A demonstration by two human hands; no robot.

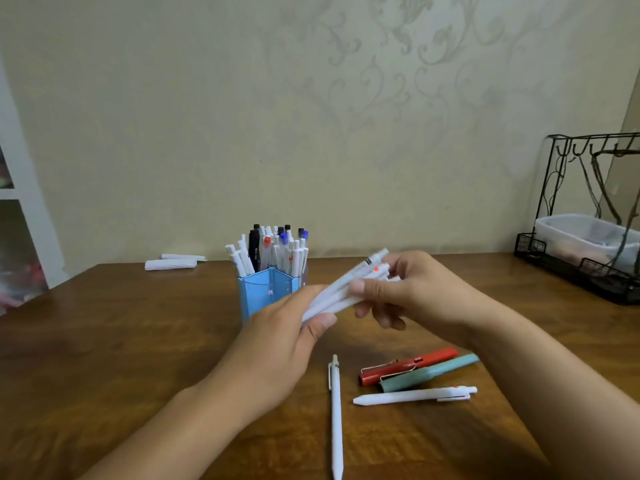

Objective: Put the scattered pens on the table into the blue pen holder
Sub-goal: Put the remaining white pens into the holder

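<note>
You are looking down at a brown wooden table (104, 341) whose far edge meets a pale patterned wall (311, 98). The left half of the table is bare wood from the near edge to the far corner, where two small white rolled items (171, 263) lie close to the wall. At the far right edge stands a black wire rack (585, 271) holding a clear plastic tub (581, 233).

The blue pen holder (266, 292) stands upright near the middle of the table, toward the wall, already packed with pens (273, 251) standing on end. Your hands are raised just in front of it and slightly to its right.

Your left hand (277, 344) grips the lower end of a bundle of white pens (343, 289), thumb across the front and fingers curled behind. Your right hand (408, 292) pinches the upper part of the same bundle, thumb on the near side and fingers wrapped over. The bundle slants up to the right, above the table.

Both forearms reach in from the lower corners and angle inward.

On the table under your right forearm lie four loose pens: a white pen (336, 417) pointing toward you, another white pen (415, 395) lying crosswise, and a red pen (408, 367) touching a teal pen (429, 377) side by side.
</note>
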